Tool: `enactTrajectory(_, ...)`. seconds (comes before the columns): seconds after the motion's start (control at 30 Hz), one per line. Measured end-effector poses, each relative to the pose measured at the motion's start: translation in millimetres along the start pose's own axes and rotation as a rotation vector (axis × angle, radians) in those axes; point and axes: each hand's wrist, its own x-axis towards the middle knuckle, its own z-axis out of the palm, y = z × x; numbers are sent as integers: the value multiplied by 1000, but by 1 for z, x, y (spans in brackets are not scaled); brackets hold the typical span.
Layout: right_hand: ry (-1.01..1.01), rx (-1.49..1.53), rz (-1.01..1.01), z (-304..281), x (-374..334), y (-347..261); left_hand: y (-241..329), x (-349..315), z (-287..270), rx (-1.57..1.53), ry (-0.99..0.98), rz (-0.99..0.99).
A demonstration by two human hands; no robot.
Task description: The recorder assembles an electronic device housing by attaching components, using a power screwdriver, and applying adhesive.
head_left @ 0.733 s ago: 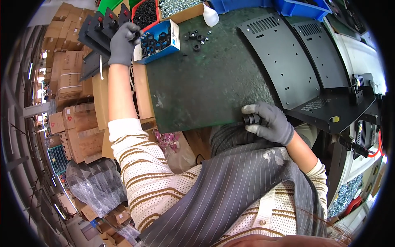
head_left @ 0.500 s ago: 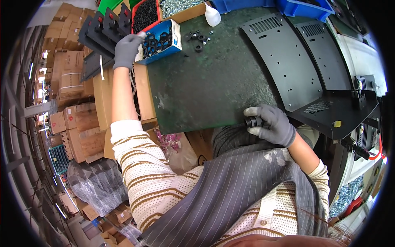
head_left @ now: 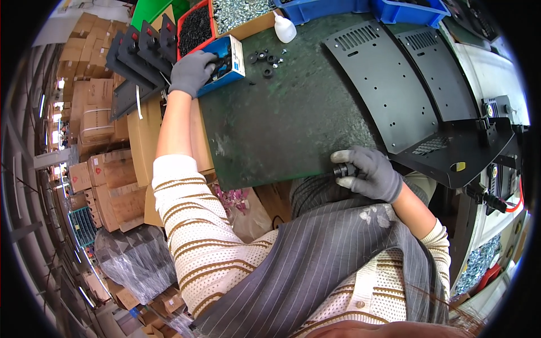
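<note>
My left hand (head_left: 193,72), in a grey glove, reaches into a blue cardboard box (head_left: 221,83) of black rings (head_left: 223,66). Its fingers curl down over the box's contents, and the tips are hidden. At the near edge of the dark green work surface (head_left: 276,124), my right hand (head_left: 375,176), also gloved in grey, grips a small round ribbed black part (head_left: 342,170) between thumb and fingers. Several loose black rings (head_left: 268,72) and small screws lie on the surface beyond the box.
Two bent black perforated metal panels (head_left: 389,90) stand at the right. A white squeeze bottle (head_left: 284,28), a red bin of black parts (head_left: 196,31), a tray of silver screws (head_left: 239,12) and blue bins (head_left: 408,12) line the far side. Black brackets (head_left: 141,53) stand left.
My left hand has moved from the box's left edge in over the rings, and its fingers now curl into the box. My right hand stays in place with the black part.
</note>
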Motion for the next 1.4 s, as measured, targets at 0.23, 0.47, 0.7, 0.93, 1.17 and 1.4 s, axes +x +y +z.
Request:
enactTrajectory(0.23,28,6,-104,-4,0,5,78,2,-41,-543,392,-63)
enactTrajectory(0.47,-1,96,-21,-2,-16,-4,259,40,-56,-557,413,435)
enactTrajectory(0.7,276,45,105,-26,-99,-11,312,76,-63,-592,90,508)
enactTrajectory(0.93,1201,254,-8,-93,-152,-37,338,92,-130,-1542,-285,397)
enactTrajectory(1.17,1309,-57,33,-133,-128,-58,407,100,-166,-1636,-599,760)
enactTrajectory(1.4,1288,-542,243,-136,-118,-68,412,99,-178,-1529,-696,952)
